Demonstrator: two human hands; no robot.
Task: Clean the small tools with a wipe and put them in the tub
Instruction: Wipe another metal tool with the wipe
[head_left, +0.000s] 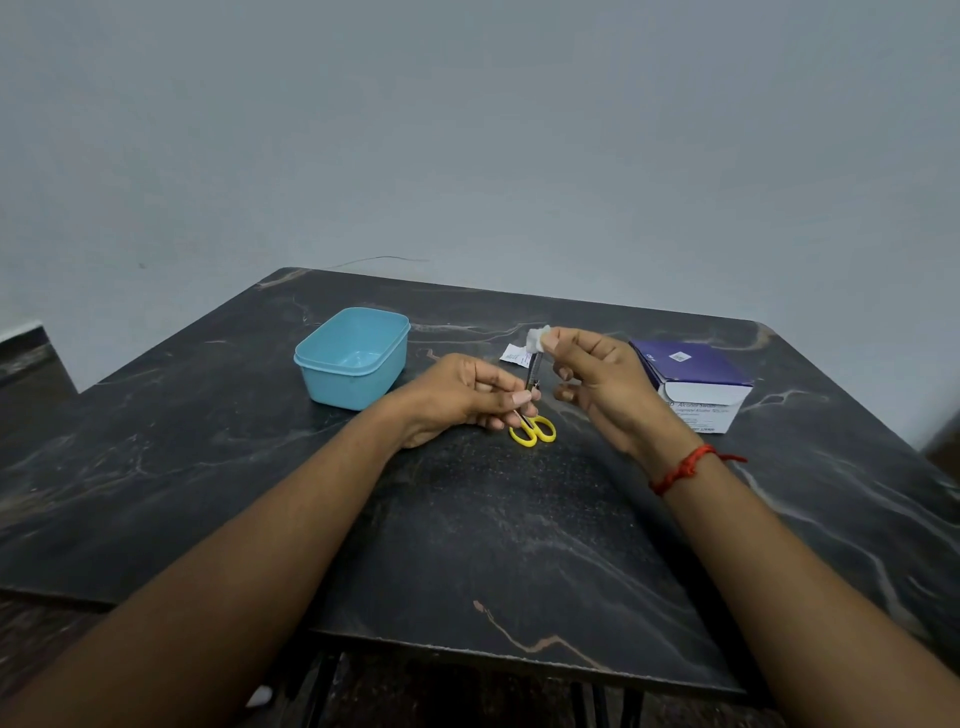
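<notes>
Just right of the frame's centre, the left hand pinches the lower end of a small metal tool between thumb and fingertips. The right hand, close beside it on the right, has its thumb and forefinger closed on a white wipe that is pressed round the tool's upper end. The tool is held above the worktop. It is slim and dark, and its long axis runs nearly upright in the frame, leaning slightly right towards the top (what kind of tool it is I cannot tell).

Directly below the left fingertips a pair of scissors lies flat on the worktop. Its two yellow loops face the lower edge of the frame, and its blades run up and left under the fingers, mostly hidden.

A light blue tub stands open, left of the hands and a little further back, apart from both, with nothing visible inside. Behind the tool lies a torn white sachet. A purple and white box sits at the right, near the right hand. A red thread circles the right wrist.

Counted: one tool in hand, one pair of scissors, one wipe, one tub, one sachet, one box.
</notes>
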